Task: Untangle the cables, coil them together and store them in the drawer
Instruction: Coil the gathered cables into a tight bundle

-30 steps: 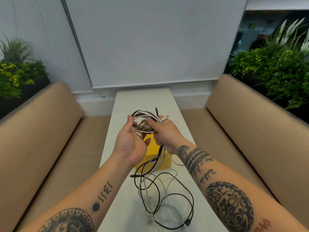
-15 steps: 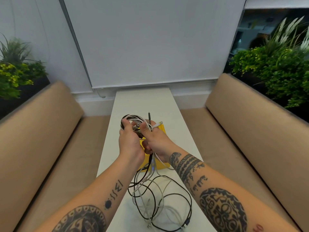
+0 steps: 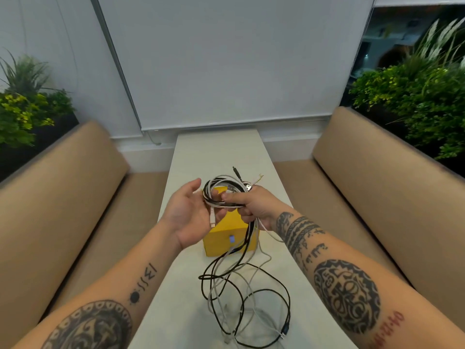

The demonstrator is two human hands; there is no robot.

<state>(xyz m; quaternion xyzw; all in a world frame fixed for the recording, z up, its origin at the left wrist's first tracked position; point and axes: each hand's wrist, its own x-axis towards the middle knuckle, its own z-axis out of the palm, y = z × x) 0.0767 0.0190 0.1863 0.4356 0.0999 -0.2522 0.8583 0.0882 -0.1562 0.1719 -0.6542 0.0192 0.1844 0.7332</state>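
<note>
Forearms are cut off by the bottom edge at 7 and 5 o'clock. Loose cables, black and white, sprawl on the table's near end at 6 o'clock. The strands overlap too much to count, and the lowest loops run close to the frame edge. A bunch rises toward 12, crossing the front of the box, into the right hand. The right hand grips a coil of the same cables, thumb pressed on top, fingers curled under and mostly hidden by strands. Plug ends stick out past its knuckles at 1 o'clock, blurred, type unclear. The left hand is at 9 o'clock of the coil, palm up, fingers loose and spread, gripping nothing. A white plug end dangles from the coil over its palm; contact unclear. The box is yellow and sits under the hands, top largely hidden; there is a small pale spot on its front, can't tell what. The white table runs to 12. Tan benches at 9 and 3. Plants at 10 and 2, both cropped. Blind at 12.
</note>
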